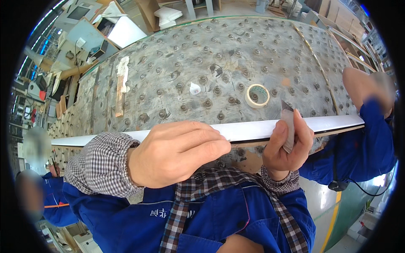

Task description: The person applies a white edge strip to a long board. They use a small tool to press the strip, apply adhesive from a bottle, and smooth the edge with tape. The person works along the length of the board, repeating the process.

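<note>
A long white strip (249, 131) with a dark lower edge runs crosswise along the near side of the table. My left hand (179, 152) is laid over it near the middle, its fingers held together and bent down across the strip's near edge; the thumb is hidden. To the right, my right hand (289, 147) grips a short knife (288, 126) between thumb and fingers. The knife has a flat grey handle and a dark slanted blade pointing up. Its tip is apart from the strip.
A roll of masking tape (257, 96) lies beyond the strip on the studded table (185, 55). A white scrap (195, 88) and a wooden piece with white residue (121, 90) lie farther left. A co-worker's blue sleeve (373, 122) is by the strip's right end; another person stands at left.
</note>
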A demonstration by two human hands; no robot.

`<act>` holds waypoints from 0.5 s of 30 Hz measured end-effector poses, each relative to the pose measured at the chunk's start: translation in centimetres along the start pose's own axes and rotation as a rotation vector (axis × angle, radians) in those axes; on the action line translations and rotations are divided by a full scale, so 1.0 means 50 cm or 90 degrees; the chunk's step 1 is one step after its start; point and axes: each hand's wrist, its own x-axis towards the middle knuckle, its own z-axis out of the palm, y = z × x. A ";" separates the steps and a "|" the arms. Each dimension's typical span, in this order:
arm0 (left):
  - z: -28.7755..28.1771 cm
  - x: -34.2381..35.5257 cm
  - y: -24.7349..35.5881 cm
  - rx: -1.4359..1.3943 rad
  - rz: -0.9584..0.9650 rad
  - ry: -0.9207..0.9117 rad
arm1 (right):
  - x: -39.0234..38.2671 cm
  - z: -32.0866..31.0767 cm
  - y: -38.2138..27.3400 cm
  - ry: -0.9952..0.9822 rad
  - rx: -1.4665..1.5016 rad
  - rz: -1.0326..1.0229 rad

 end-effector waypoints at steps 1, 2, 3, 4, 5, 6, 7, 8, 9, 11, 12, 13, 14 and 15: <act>0.002 -0.003 -0.001 0.016 0.025 0.001 | 0.001 0.001 0.000 0.001 -0.001 -0.007; 0.003 -0.005 -0.003 0.032 0.049 0.002 | 0.002 0.002 0.001 0.003 -0.002 -0.013; 0.004 -0.007 -0.004 0.046 0.075 0.002 | 0.002 0.002 0.002 0.001 0.003 -0.013; 0.008 -0.009 -0.001 0.073 0.084 0.004 | 0.001 0.002 0.003 -0.002 0.009 -0.012; 0.011 -0.011 0.003 0.100 0.094 0.006 | 0.001 0.003 0.003 -0.004 0.015 -0.012; 0.016 -0.013 0.006 0.129 0.102 0.011 | 0.003 0.002 0.005 -0.010 0.018 -0.022; 0.020 -0.020 0.004 0.134 0.092 0.022 | 0.005 0.001 0.007 -0.015 0.021 -0.032; 0.025 -0.023 0.007 0.138 0.080 0.035 | 0.008 0.000 0.008 -0.019 0.022 -0.037; 0.034 -0.025 0.010 0.139 0.068 0.050 | 0.009 -0.001 0.008 -0.025 0.021 -0.043; 0.051 -0.028 0.013 0.138 0.043 0.081 | 0.011 -0.002 0.007 -0.036 0.015 -0.044; 0.060 -0.030 0.016 0.137 0.027 0.096 | 0.012 -0.003 0.007 -0.034 0.023 -0.051; 0.067 -0.033 0.017 0.137 0.011 0.112 | 0.013 -0.004 0.007 -0.031 0.030 -0.059; 0.073 -0.037 0.015 0.155 0.033 0.123 | 0.013 -0.004 0.008 -0.029 0.037 -0.066; 0.077 -0.040 0.011 0.173 0.057 0.132 | 0.014 -0.004 0.008 -0.021 0.053 -0.070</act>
